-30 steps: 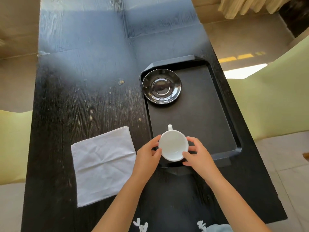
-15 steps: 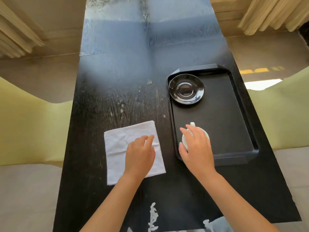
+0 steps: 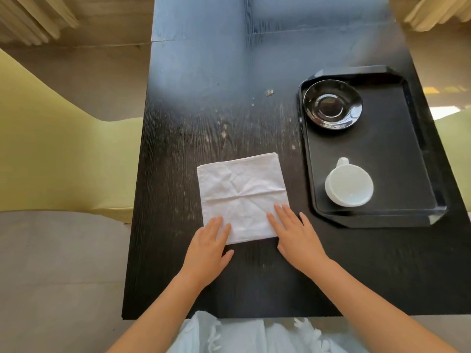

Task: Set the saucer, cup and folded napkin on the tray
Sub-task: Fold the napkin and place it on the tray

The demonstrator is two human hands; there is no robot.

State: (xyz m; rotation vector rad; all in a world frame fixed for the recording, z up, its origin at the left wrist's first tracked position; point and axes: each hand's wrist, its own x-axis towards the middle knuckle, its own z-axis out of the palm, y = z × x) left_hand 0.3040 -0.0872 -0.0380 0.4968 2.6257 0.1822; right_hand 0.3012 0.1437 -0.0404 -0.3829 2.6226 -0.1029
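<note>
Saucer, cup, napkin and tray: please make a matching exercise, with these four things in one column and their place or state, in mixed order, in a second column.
Things:
1. saucer
2. cup
3. napkin
4. tray

Places or states:
A. white, flat on the table, left of the tray, with both hands on its near edge
B. black, holds two of the other things
C. white, at the near end of the tray, handle pointing away
D. black and glossy, at the far left corner of the tray

Pairs: 1-D, 2-C, 3-A, 4-B

This looks like a dining or café room. A long black wood-grain table [image 3: 229,138] stands between pale yellow-green upholstered seats [image 3: 58,154], with cream pleated curtains [image 3: 33,19] hanging over a beige stone floor [image 3: 102,80].
</note>
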